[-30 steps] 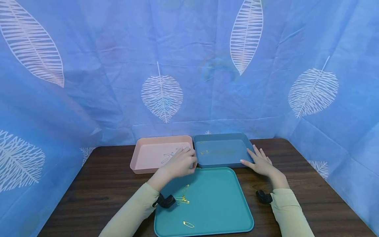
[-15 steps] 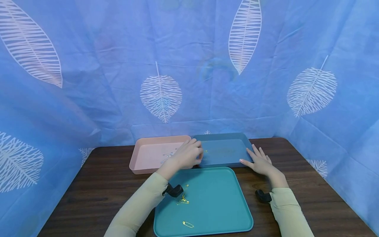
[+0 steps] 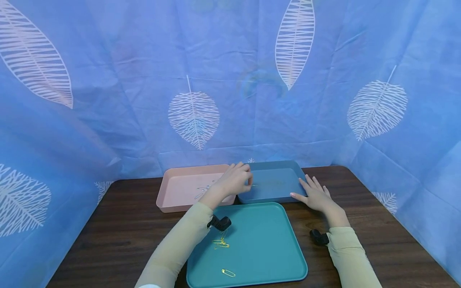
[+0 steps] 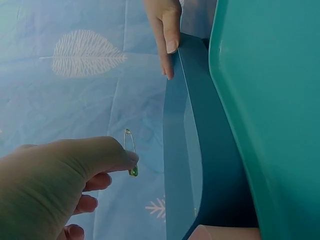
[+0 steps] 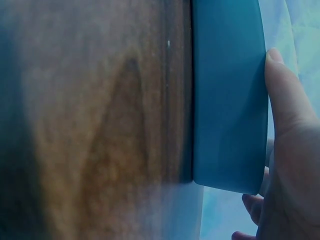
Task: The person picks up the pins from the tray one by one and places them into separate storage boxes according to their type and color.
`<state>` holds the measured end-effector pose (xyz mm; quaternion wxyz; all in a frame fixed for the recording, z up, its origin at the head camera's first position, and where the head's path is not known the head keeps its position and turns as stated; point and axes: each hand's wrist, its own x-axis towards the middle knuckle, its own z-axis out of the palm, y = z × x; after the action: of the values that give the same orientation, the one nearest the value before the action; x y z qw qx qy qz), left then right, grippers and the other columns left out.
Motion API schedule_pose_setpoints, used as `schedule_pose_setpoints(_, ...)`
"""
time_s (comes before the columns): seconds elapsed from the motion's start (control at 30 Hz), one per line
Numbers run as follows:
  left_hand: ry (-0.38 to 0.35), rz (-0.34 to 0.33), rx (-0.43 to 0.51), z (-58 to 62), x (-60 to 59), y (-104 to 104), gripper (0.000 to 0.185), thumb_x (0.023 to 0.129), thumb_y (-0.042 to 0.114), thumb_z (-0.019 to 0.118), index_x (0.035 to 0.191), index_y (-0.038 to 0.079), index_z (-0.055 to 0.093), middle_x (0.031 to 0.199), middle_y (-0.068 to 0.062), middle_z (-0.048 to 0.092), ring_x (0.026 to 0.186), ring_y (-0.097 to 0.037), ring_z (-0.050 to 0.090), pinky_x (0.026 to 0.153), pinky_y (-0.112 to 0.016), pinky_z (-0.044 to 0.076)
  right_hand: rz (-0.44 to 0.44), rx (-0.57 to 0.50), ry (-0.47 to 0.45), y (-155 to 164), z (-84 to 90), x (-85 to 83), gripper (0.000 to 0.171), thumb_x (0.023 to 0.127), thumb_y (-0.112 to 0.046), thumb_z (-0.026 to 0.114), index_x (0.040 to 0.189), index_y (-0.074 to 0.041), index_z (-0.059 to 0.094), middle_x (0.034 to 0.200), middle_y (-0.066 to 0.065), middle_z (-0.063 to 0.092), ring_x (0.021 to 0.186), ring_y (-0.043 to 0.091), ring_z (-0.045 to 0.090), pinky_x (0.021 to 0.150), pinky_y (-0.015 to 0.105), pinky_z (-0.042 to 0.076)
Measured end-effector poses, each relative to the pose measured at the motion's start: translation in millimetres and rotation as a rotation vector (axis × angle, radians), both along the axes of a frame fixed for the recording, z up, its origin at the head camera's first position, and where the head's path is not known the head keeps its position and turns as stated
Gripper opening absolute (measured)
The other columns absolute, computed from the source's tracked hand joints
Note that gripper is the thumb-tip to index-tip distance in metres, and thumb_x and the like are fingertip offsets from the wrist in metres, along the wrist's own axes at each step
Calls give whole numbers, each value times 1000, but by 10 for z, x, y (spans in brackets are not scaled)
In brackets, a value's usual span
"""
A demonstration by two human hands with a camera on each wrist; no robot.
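Note:
My left hand (image 3: pixel 233 181) pinches a gold safety pin (image 4: pixel 133 170) between thumb and fingers, over the left part of the blue tray (image 3: pixel 279 182). In the left wrist view the pin hangs upright past the fingertips, above the tray's rim. My right hand (image 3: pixel 317 197) rests at the blue tray's right front corner with its fingers spread; the right wrist view shows the thumb on the rim. Several gold safety pins lie in the teal tray (image 3: pixel 266 252), most bunched in a small pile (image 3: pixel 221 243) and one pin (image 3: pixel 228 273) apart near the front.
A pink tray (image 3: pixel 178 192) with several silver pins (image 3: pixel 203 191) stands left of the blue tray, partly behind my left forearm. The trays stand on a dark wooden table (image 3: pixel 119 236). A blue leaf-patterned cloth (image 3: pixel 230 120) hangs behind and at the sides.
My left hand has moved right, from the pink tray's right edge to over the blue tray, with the safety pin. My right hand stays at the blue tray's corner.

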<state>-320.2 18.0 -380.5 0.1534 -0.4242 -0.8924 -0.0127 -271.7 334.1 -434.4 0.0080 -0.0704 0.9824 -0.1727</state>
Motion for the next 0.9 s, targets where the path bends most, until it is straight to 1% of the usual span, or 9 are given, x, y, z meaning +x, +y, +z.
schedule_pose_setpoints(0.13,-24,23,6,21,-54,48,6,91,28,66,86,26,70,97,5,56,82,-16,38,72,-28,24,1,10,7,8,-5,-8,92,92,-63,50,153,-1,23,159,30,9,146,52,4,109,75,6)
schedule_pose_setpoints(0.23,-58,51,8,37,-96,71,6,90,29,67,85,26,69,97,5,56,83,-16,39,72,-29,25,2,14,11,14,-17,-16,92,91,-64,50,153,-1,23,159,30,9,146,52,4,109,75,6)
schedule_pose_setpoints(0.4,-101,94,4,1,-200,94,7,89,32,69,85,27,67,97,6,54,84,-16,38,73,-29,25,6,-1,13,14,-21,-9,92,91,-62,51,153,0,23,159,31,9,146,52,5,109,75,5)
schedule_pose_setpoints(0.57,-115,135,0,-52,-294,124,7,91,33,66,85,28,67,99,6,54,86,-15,40,75,-30,29,9,-11,15,0,-17,10,91,91,-60,53,152,1,24,158,32,10,145,52,7,108,75,7)
schedule_pose_setpoints(0.7,-126,173,0,-72,-350,164,8,91,33,65,86,29,67,98,7,54,87,-16,41,77,-32,31,7,-16,21,-7,-14,18,91,91,-58,55,152,3,26,158,33,11,145,52,8,109,75,8)
schedule_pose_setpoints(0.9,-142,223,13,-110,-440,211,8,90,34,66,85,27,68,99,6,54,91,-16,43,81,-34,34,12,-36,20,-23,-3,22,90,92,-57,56,151,4,26,157,34,10,145,52,8,109,74,8)
